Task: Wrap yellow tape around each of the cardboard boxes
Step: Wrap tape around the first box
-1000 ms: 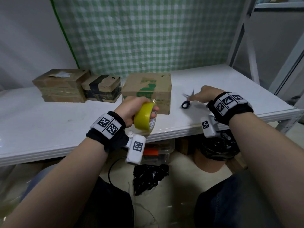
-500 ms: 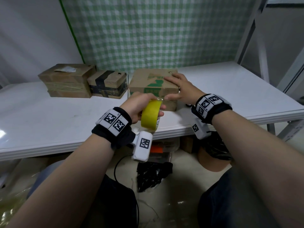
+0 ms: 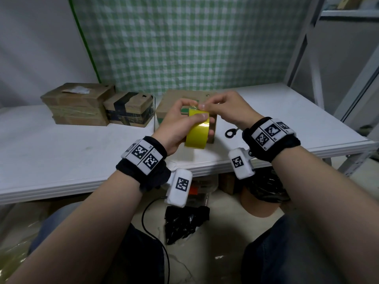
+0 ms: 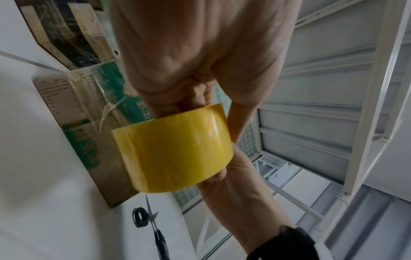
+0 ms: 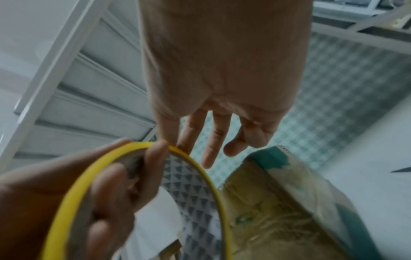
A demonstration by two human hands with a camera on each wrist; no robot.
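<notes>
A person's left hand [image 3: 176, 124] gripped a roll of yellow tape [image 3: 197, 130], fingers curled through its core, holding it above the near part of a white table [image 3: 61, 156]. The right hand [image 3: 223, 108] pinched at the top of the roll with thumb and forefinger, its other fingers spread loose in the right wrist view.

Directly behind the roll stood a cardboard box [image 3: 170, 103] with green printing; the characters on its side showed in the left wrist view but were too blurred to read. Clear tape crossed its face. To its left sat a box banded in dark tape [image 3: 131, 109], touching or just beside a larger plain box [image 3: 78, 103] bearing a torn white label.

Black-handled scissors [image 3: 231, 133] lay on the table just right of the green-printed box. Black-and-white square markers covered both wristbands.

A green-checked cloth [image 3: 184, 42] hung behind the table, and white metal shelving [image 3: 307, 48] rose at the right. The tabletop lay bare to the left front and far right. Under the table lay a black bag [image 3: 184, 224] and a cable.
</notes>
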